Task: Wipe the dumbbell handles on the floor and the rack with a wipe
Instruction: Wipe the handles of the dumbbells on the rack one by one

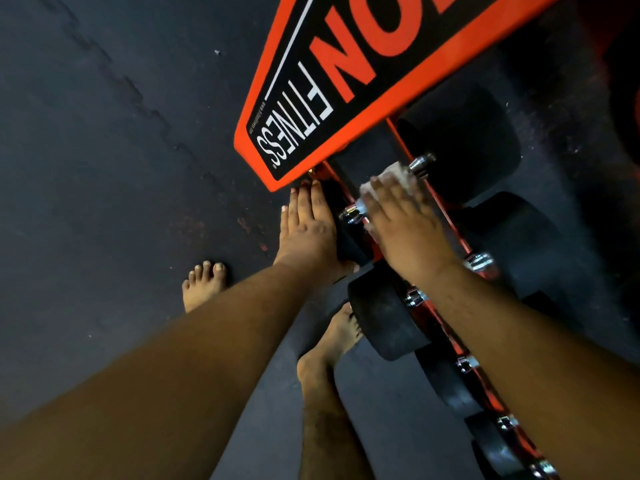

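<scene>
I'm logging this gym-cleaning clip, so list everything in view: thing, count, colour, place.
Dumbbells: several, black heads with chrome handle ends, racked in a row running to lower right.
Rack: one, red-orange rails, under the dumbbells.
Sign panel: one, red-orange and black with white lettering, top centre.
Wipe: one, white, on a dumbbell handle under the right hand.
Floor: dark rubber.
Left hand: resting flat on a dumbbell head.
Right hand: pressing the wipe.
Feet: two, bare, on the floor.

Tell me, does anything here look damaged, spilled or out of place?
Mostly tidy. The dark floor shows a jagged seam, pale specks and reddish scuffs near the left hand. The wipe under the right hand looks soiled. Dumbbells sit lined up in the rack.
</scene>
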Demonstrator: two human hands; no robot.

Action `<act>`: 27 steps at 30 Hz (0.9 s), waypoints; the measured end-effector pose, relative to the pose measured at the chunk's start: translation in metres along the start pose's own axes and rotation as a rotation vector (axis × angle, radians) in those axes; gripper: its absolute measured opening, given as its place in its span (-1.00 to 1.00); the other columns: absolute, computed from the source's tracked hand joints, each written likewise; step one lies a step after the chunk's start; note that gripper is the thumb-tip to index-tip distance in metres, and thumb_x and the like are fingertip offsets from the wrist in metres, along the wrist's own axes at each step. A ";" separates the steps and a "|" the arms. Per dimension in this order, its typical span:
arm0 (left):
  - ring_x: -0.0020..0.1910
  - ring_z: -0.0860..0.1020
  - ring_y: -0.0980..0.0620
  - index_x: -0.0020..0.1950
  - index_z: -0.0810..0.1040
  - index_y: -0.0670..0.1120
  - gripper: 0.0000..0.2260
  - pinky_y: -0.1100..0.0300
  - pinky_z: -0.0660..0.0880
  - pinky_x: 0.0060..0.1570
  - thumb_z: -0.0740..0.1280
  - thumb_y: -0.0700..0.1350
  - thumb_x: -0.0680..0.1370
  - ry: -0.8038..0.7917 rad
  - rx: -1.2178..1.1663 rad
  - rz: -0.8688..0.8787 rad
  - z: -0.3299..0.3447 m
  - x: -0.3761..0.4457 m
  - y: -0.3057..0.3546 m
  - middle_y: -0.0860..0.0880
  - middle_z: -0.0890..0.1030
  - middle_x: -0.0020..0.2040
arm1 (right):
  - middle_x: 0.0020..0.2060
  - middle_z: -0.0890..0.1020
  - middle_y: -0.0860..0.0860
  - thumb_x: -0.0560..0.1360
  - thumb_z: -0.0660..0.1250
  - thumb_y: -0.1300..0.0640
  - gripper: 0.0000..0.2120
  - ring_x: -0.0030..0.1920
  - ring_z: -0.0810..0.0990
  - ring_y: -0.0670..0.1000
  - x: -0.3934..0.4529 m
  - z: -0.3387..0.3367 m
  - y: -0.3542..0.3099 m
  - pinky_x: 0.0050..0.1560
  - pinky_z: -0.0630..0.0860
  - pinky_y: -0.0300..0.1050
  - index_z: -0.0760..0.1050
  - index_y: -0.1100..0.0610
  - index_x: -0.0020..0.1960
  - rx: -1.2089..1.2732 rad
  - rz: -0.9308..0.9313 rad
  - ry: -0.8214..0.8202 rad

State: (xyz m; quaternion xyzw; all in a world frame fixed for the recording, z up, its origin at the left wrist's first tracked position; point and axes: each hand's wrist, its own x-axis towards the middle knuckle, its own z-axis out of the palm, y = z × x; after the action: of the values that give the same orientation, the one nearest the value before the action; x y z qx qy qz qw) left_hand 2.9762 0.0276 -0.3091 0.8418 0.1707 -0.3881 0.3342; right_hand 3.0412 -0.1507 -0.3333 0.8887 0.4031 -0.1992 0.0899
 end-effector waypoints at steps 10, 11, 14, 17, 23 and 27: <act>0.62 -0.32 -0.16 0.60 -0.40 -0.18 0.29 -0.06 -0.31 0.57 0.59 0.17 0.37 -0.060 0.009 0.019 -0.007 0.000 -0.003 -0.20 -0.30 0.64 | 0.50 0.36 0.18 0.60 0.18 0.13 -0.44 0.58 0.19 0.18 0.020 -0.015 0.014 0.59 -0.01 0.18 0.22 0.23 0.56 0.023 0.012 -0.071; 0.62 -0.32 -0.16 0.60 -0.39 -0.17 0.29 -0.06 -0.30 0.57 0.59 0.16 0.37 -0.063 0.008 0.020 -0.008 0.000 -0.004 -0.20 -0.29 0.64 | 0.51 0.36 0.18 0.59 0.19 0.19 -0.45 0.57 0.20 0.18 0.023 -0.016 0.013 0.60 -0.02 0.16 0.22 0.24 0.57 0.040 -0.035 -0.103; 0.62 -0.31 -0.16 0.60 -0.39 -0.17 0.29 -0.05 -0.30 0.56 0.60 0.15 0.37 -0.064 0.005 0.025 -0.010 0.000 -0.005 -0.20 -0.29 0.64 | 0.45 0.43 0.22 0.47 0.13 0.36 -0.42 0.49 0.35 0.23 0.031 -0.024 0.024 0.56 0.13 0.14 0.34 0.26 0.50 0.095 -0.151 -0.137; 0.62 -0.31 -0.16 0.60 -0.40 -0.16 0.29 -0.05 -0.30 0.56 0.60 0.14 0.36 -0.062 -0.002 0.026 -0.010 0.000 -0.004 -0.20 -0.28 0.64 | 0.50 0.38 0.21 0.47 0.18 0.43 -0.38 0.52 0.31 0.20 0.034 -0.029 0.039 0.57 0.13 0.11 0.32 0.23 0.52 0.099 -0.092 -0.158; 0.62 -0.31 -0.15 0.60 -0.39 -0.16 0.30 -0.04 -0.29 0.58 0.60 0.16 0.36 -0.064 0.004 0.016 -0.010 0.001 -0.004 -0.19 -0.29 0.64 | 0.49 0.40 0.17 0.53 -0.11 0.25 -0.41 0.54 0.29 0.17 0.029 -0.020 -0.005 0.58 0.06 0.11 0.36 0.21 0.51 0.139 -0.176 -0.167; 0.62 -0.31 -0.14 0.60 -0.39 -0.16 0.30 -0.06 -0.29 0.58 0.60 0.16 0.35 -0.054 0.006 0.019 -0.008 0.000 -0.005 -0.19 -0.29 0.64 | 0.57 0.27 0.12 0.48 0.04 0.33 -0.35 0.61 0.12 0.12 0.031 -0.029 0.010 0.59 -0.15 0.14 0.23 0.14 0.58 0.123 -0.006 -0.170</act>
State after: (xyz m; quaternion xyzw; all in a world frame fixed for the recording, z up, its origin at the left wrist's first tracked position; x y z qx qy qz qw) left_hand 2.9779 0.0370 -0.3076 0.8335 0.1526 -0.4080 0.3400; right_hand 3.0754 -0.1269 -0.3203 0.8711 0.3837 -0.2988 0.0684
